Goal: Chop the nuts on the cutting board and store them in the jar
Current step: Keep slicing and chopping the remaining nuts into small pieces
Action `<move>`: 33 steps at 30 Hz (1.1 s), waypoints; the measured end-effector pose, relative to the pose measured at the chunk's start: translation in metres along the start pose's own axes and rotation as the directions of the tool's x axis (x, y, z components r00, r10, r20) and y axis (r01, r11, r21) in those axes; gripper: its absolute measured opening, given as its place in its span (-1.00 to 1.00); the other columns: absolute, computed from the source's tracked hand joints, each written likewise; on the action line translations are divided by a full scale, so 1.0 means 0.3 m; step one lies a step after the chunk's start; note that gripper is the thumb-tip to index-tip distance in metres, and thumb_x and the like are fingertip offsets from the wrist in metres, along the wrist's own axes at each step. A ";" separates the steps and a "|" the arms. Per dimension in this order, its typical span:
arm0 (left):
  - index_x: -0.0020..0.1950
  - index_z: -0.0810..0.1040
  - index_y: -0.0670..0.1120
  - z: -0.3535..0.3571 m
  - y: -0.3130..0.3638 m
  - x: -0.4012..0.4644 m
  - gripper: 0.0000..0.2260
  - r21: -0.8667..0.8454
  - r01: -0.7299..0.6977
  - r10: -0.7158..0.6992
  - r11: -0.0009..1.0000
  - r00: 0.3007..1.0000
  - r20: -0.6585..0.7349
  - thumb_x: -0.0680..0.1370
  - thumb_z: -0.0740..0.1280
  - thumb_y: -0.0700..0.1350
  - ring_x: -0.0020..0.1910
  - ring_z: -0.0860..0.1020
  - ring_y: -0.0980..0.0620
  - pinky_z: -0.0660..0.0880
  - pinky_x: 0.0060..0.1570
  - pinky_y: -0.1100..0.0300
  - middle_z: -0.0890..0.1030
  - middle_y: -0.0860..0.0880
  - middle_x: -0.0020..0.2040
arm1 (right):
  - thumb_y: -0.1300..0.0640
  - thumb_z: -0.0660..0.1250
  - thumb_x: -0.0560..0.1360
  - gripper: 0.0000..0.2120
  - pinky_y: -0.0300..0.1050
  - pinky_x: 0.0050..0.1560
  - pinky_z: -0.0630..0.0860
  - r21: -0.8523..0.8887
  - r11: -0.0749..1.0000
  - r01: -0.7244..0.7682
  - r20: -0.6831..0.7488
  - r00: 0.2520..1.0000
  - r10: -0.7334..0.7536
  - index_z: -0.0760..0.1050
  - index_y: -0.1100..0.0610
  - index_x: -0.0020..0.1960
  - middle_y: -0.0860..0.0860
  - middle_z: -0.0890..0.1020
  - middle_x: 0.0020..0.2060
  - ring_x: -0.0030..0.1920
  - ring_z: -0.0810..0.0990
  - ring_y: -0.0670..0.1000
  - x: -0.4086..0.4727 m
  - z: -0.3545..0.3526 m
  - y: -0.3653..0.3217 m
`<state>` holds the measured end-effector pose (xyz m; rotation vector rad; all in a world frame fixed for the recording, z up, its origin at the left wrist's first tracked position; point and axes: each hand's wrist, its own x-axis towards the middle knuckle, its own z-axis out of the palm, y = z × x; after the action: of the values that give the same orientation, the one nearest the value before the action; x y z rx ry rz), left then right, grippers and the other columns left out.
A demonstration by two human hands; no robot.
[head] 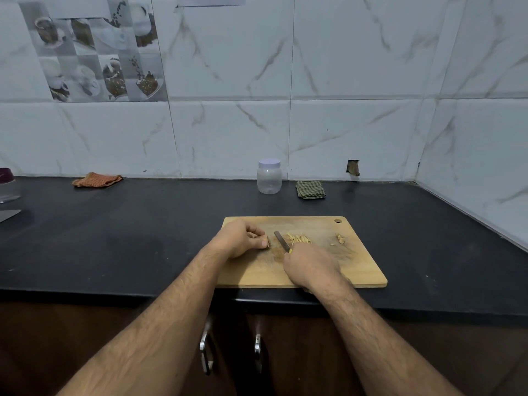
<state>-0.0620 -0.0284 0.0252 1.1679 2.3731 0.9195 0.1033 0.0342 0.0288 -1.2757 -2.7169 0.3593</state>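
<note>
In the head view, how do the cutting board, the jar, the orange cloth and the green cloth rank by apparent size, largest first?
1. cutting board
2. orange cloth
3. jar and green cloth: these look alike, so unranked. The board also lies nearest the camera.

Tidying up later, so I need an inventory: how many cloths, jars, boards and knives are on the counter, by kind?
Cloths: 2, orange and green checked
Jars: 1
Boards: 1
Knives: 1, held by the right hand
Total: 5
</note>
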 end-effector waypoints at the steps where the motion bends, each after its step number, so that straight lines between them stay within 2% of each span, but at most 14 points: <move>1: 0.19 0.64 0.03 0.000 0.000 -0.002 -0.70 0.009 -0.003 0.003 1.000 1.000 -0.007 0.47 0.51 -0.02 0.10 0.53 0.12 0.42 0.15 0.20 0.62 0.06 0.08 | 0.02 0.14 0.62 -0.72 -0.11 -0.21 0.40 0.006 1.000 -0.001 0.007 1.000 0.001 0.56 0.10 0.15 0.00 0.55 -0.12 -0.11 0.53 0.05 0.001 0.000 0.002; 7: 0.23 0.64 0.02 0.017 -0.011 -0.008 -0.66 0.054 -0.057 0.060 0.997 0.997 -0.053 0.47 0.51 0.00 0.05 0.52 0.16 0.38 0.02 0.29 0.64 0.04 0.11 | 0.01 0.15 0.61 -0.72 -0.10 -0.22 0.42 0.008 1.000 -0.004 0.023 1.000 0.004 0.57 0.09 0.14 0.00 0.59 -0.10 -0.09 0.57 0.04 -0.005 -0.002 -0.001; 12: 0.23 0.63 0.02 0.039 -0.024 -0.018 -0.64 0.057 -0.078 0.085 0.995 0.989 -0.122 0.46 0.51 0.03 0.03 0.51 0.20 0.39 0.05 0.28 0.65 0.05 0.16 | 0.02 0.15 0.63 -0.72 -0.09 -0.15 0.45 -0.016 1.000 0.017 0.041 0.999 -0.016 0.56 0.09 0.18 0.01 0.57 -0.08 -0.08 0.55 0.05 -0.016 -0.017 -0.012; 16: 0.24 0.63 -0.03 0.058 -0.033 -0.029 -0.66 0.020 -0.105 0.107 0.994 0.982 -0.157 0.48 0.49 -0.01 0.10 0.56 0.17 0.36 0.04 0.31 0.66 0.04 0.17 | 0.05 0.15 0.64 -0.72 -0.07 -0.07 0.48 -0.046 0.998 0.034 0.041 0.999 -0.032 0.55 0.13 0.20 0.06 0.62 0.04 0.02 0.58 0.07 -0.023 -0.026 -0.040; 17: 0.23 0.65 -0.04 0.064 -0.036 -0.032 -0.68 0.020 -0.119 0.120 0.993 0.978 -0.169 0.49 0.48 -0.01 0.11 0.57 0.16 0.38 0.04 0.30 0.67 0.04 0.16 | 0.05 0.14 0.64 -0.71 -0.06 -0.06 0.48 -0.054 0.998 0.044 0.035 0.998 -0.043 0.54 0.14 0.21 0.06 0.62 0.06 0.04 0.59 0.08 -0.025 -0.026 -0.047; 19: 0.09 0.70 -0.05 0.074 -0.041 -0.037 -0.80 0.051 -0.147 0.154 0.988 0.970 -0.187 0.51 0.46 -0.01 -0.03 0.59 0.18 0.44 -0.01 0.20 0.71 0.02 0.02 | 0.06 0.13 0.64 -0.71 -0.05 -0.03 0.48 -0.061 0.996 0.063 0.020 0.998 -0.062 0.54 0.14 0.23 0.06 0.63 0.09 0.06 0.59 0.08 -0.029 -0.027 -0.061; 22: -0.08 0.69 -0.08 0.087 -0.052 -0.034 -0.81 0.094 -0.167 0.184 0.981 0.961 -0.207 0.51 0.43 0.03 -0.15 0.59 0.01 0.47 -0.07 0.05 0.68 -0.05 -0.19 | 0.08 0.12 0.65 -0.69 -0.03 0.06 0.48 -0.061 0.995 0.079 0.015 0.997 -0.078 0.53 0.14 0.27 0.07 0.61 0.16 0.14 0.58 0.10 -0.036 -0.031 -0.080; 27: -0.10 0.67 -0.10 0.091 -0.054 -0.031 -0.79 0.116 -0.183 0.205 0.976 0.955 -0.213 0.51 0.43 0.05 -0.13 0.58 -0.07 0.47 -0.09 0.00 0.66 -0.10 -0.18 | 0.09 0.12 0.64 -0.69 -0.02 0.09 0.50 -0.075 0.993 0.088 0.016 0.996 -0.087 0.52 0.14 0.27 0.07 0.61 0.18 0.15 0.58 0.09 -0.036 -0.032 -0.089; 30: -0.06 0.70 -0.08 0.089 -0.053 -0.034 -0.82 0.105 -0.193 0.212 0.976 0.949 -0.232 0.51 0.44 0.02 -0.13 0.59 -0.01 0.47 -0.07 0.05 0.68 -0.03 -0.18 | 0.08 0.12 0.63 -0.69 -0.03 0.05 0.49 -0.087 0.993 0.085 0.027 0.996 -0.083 0.52 0.12 0.27 0.07 0.62 0.17 0.13 0.58 0.09 -0.028 -0.032 -0.085; 33: -0.10 0.68 -0.10 0.091 -0.053 -0.032 -0.82 0.117 -0.203 0.225 0.972 0.946 -0.233 0.51 0.43 0.02 -0.18 0.56 -0.07 0.43 -0.16 0.04 0.65 -0.08 -0.22 | 0.07 0.11 0.63 -0.69 -0.05 -0.02 0.46 -0.105 0.990 0.094 0.034 0.995 -0.091 0.51 0.09 0.28 0.05 0.62 0.15 0.12 0.58 0.08 -0.022 -0.035 -0.080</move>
<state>-0.0504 -0.0323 -0.0054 1.4470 2.5404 1.0909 0.0918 0.0160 0.0454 -1.1720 -2.8426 0.2278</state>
